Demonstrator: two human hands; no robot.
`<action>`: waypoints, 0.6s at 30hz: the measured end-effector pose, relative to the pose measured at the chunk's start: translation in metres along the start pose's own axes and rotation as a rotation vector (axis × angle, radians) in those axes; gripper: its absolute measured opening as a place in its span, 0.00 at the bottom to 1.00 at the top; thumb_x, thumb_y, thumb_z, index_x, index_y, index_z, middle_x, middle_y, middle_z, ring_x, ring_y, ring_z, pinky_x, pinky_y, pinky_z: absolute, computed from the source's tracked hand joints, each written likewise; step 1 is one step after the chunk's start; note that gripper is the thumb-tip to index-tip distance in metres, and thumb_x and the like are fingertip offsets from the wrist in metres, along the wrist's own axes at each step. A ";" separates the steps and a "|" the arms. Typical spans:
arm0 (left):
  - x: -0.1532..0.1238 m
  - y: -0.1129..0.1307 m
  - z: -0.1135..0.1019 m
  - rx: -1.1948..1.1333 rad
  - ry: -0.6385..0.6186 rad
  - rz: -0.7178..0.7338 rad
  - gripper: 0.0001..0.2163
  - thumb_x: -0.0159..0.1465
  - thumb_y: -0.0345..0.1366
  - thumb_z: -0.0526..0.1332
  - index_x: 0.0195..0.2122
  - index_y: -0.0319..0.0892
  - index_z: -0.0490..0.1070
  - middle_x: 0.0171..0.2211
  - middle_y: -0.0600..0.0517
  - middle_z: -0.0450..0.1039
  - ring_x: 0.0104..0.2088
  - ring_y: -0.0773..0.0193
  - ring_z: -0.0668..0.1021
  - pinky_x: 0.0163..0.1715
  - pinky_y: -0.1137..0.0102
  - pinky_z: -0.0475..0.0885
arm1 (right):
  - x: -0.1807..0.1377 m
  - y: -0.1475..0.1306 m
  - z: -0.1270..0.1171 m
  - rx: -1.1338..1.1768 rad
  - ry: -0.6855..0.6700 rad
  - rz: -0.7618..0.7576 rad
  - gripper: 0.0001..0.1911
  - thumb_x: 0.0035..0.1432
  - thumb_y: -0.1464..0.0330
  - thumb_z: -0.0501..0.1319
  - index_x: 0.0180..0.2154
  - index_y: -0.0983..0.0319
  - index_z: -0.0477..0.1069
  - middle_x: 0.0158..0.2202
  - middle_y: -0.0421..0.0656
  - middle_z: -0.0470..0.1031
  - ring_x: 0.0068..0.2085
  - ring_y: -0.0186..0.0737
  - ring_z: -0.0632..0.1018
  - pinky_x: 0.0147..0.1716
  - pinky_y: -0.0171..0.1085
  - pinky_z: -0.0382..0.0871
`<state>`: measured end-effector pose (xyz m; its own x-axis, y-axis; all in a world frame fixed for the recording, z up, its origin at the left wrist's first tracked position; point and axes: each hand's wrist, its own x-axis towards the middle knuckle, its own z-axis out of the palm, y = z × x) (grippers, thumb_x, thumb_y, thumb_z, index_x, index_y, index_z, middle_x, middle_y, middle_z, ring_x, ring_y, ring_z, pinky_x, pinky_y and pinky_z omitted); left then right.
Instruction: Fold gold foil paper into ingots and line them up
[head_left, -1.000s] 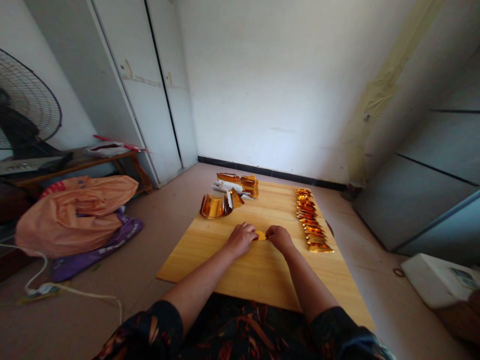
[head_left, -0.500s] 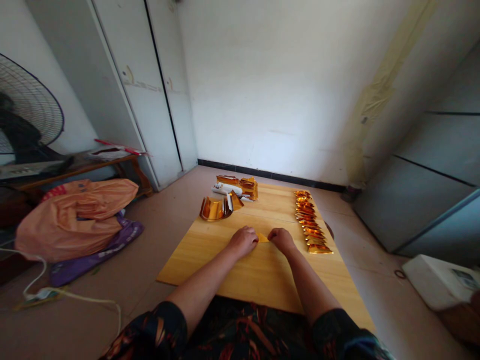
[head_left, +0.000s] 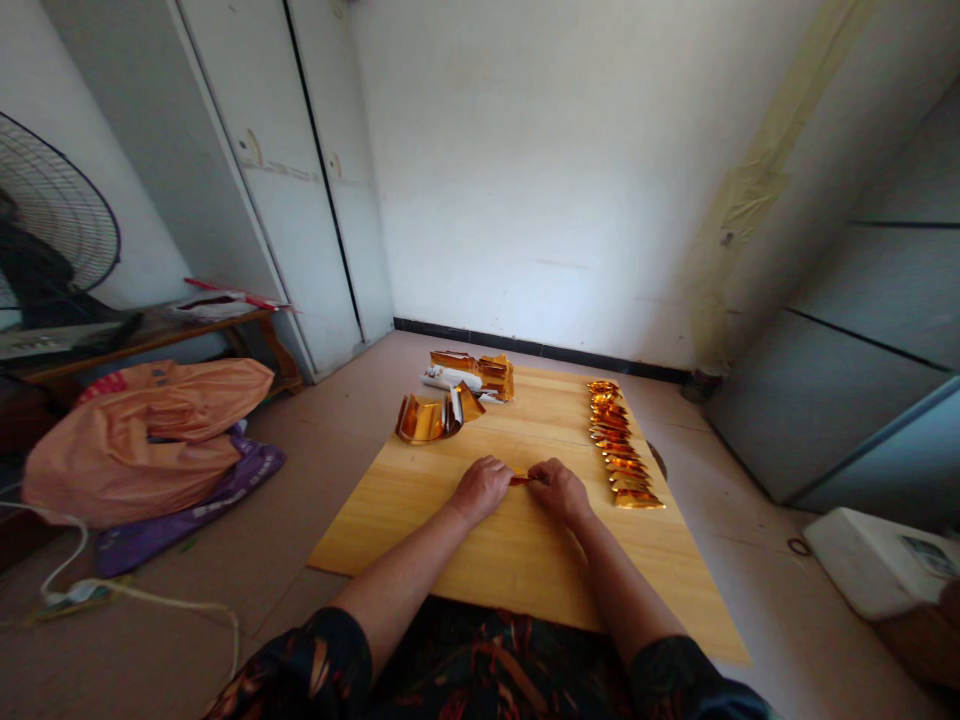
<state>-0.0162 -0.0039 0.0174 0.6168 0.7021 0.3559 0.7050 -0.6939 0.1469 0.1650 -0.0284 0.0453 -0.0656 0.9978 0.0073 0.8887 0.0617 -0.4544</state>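
A small piece of gold foil paper (head_left: pixel 520 481) lies between my two hands on the wooden board (head_left: pixel 517 560). My left hand (head_left: pixel 482 484) pinches its left end with curled fingers. My right hand (head_left: pixel 559 487) pinches its right end the same way. Only a thin strip of the foil shows between the fingers. A row of several folded gold pieces (head_left: pixel 616 445) lies just right of my right hand. A curled gold foil sheet (head_left: pixel 427 417) stands at the board's far left, with a stack of gold paper (head_left: pixel 480 372) behind it.
An orange bag (head_left: pixel 142 430) on a purple one sits on the floor at left, under a low wooden table (head_left: pixel 150 335) and a fan (head_left: pixel 52 235). A white cord (head_left: pixel 112 590) trails near. A white box (head_left: pixel 877 560) stands at right. White cabinet doors (head_left: pixel 300 200) rise behind.
The foil between my hands has shrunk from a visible yellow triangle to a thin strip, and both hands have closed in towards each other on it.
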 end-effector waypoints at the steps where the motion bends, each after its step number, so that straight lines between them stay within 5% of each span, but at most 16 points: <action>1: 0.000 0.001 0.000 0.008 -0.003 -0.014 0.09 0.64 0.29 0.54 0.32 0.41 0.72 0.30 0.49 0.72 0.35 0.62 0.72 0.39 0.68 0.67 | -0.001 -0.003 0.001 -0.019 0.013 0.006 0.09 0.56 0.67 0.57 0.37 0.57 0.75 0.38 0.40 0.74 0.38 0.33 0.74 0.32 0.29 0.59; 18: 0.004 0.006 -0.002 -0.018 -0.059 -0.342 0.10 0.63 0.27 0.52 0.32 0.40 0.73 0.36 0.48 0.70 0.40 0.62 0.71 0.43 0.69 0.67 | -0.006 -0.015 0.016 -0.233 0.125 0.038 0.11 0.63 0.66 0.51 0.34 0.60 0.70 0.36 0.41 0.73 0.34 0.31 0.73 0.28 0.30 0.55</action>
<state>-0.0106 -0.0054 0.0214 0.3649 0.9023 0.2296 0.8687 -0.4187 0.2647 0.1444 -0.0356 0.0378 0.0141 0.9937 0.1110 0.9708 0.0129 -0.2394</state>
